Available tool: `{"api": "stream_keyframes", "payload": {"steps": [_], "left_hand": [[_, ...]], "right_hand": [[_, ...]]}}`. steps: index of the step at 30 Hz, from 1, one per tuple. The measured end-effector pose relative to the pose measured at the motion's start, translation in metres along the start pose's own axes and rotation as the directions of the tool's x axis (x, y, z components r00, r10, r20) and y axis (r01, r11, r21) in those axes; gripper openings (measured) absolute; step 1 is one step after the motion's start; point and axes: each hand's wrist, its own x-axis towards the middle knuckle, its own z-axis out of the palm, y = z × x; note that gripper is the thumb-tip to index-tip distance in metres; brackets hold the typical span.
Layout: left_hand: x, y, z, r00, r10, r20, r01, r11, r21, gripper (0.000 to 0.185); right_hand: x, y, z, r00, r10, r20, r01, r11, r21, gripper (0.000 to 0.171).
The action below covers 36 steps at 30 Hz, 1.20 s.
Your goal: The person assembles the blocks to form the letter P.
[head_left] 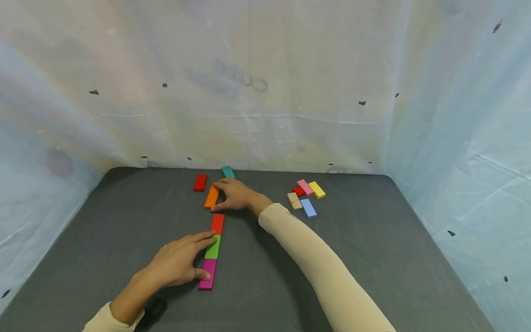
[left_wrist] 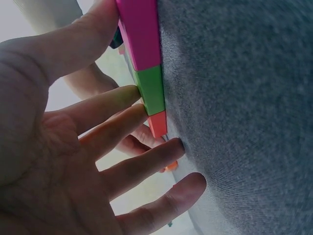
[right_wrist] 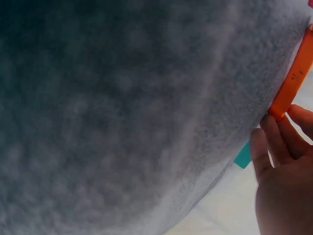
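Observation:
In the head view a row of three flat blocks runs away from me: a magenta block (head_left: 208,274) nearest, a green block (head_left: 212,249), then a red block (head_left: 217,223). My left hand (head_left: 180,258) lies along the row's left side, its thumb on the magenta block and its extended fingertips touching around the green and red blocks. Beyond the row, my right hand (head_left: 237,193) holds an orange block (head_left: 212,197) by its ends between thumb and fingers. A small gap separates orange from red. In the right wrist view, fingertips meet one end of the orange block (right_wrist: 293,73).
A separate red block (head_left: 200,183) and a teal block (head_left: 228,172) lie near the far edge. To the right is a cluster of pink (head_left: 305,187), yellow (head_left: 317,190), red, wooden (head_left: 294,201) and blue (head_left: 309,209) blocks. Plastic sheeting (head_left: 265,138) surrounds the grey table.

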Motion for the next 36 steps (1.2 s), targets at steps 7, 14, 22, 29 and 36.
{"api": "stream_keyframes", "payload": {"steps": [7, 14, 22, 29, 36], "left_hand": [[0.0034, -0.0012, 0.0017, 1.0, -0.012, 0.007, 0.012, 1.0, -0.011, 0.089], [0.0039, -0.0009, 0.0003, 1.0, 0.002, -0.005, -0.002, 1.0, -0.005, 0.089], [0.0021, -0.001, -0.0004, 1.0, -0.004, 0.014, 0.004, 1.0, -0.02, 0.089], [0.0023, -0.0014, -0.0006, 1.0, -0.002, 0.014, 0.002, 1.0, -0.017, 0.089], [0.0021, -0.0011, -0.0005, 1.0, 0.001, 0.011, -0.001, 1.0, -0.018, 0.09]], "right_hand": [[-0.0004, 0.0015, -0.0051, 1.0, -0.015, -0.002, 0.015, 1.0, 0.022, 0.087], [-0.0002, 0.0035, -0.0076, 0.998, -0.053, -0.019, 0.054, 0.998, 0.019, 0.086], [0.0018, 0.0001, -0.0079, 0.993, -0.118, -0.012, 0.119, 0.993, 0.025, 0.085], [-0.0005, 0.0009, -0.0079, 0.993, -0.114, -0.015, 0.114, 0.993, 0.015, 0.085], [-0.0074, 0.0028, -0.0096, 0.993, -0.111, -0.033, 0.113, 0.992, 0.06, 0.084]]}}
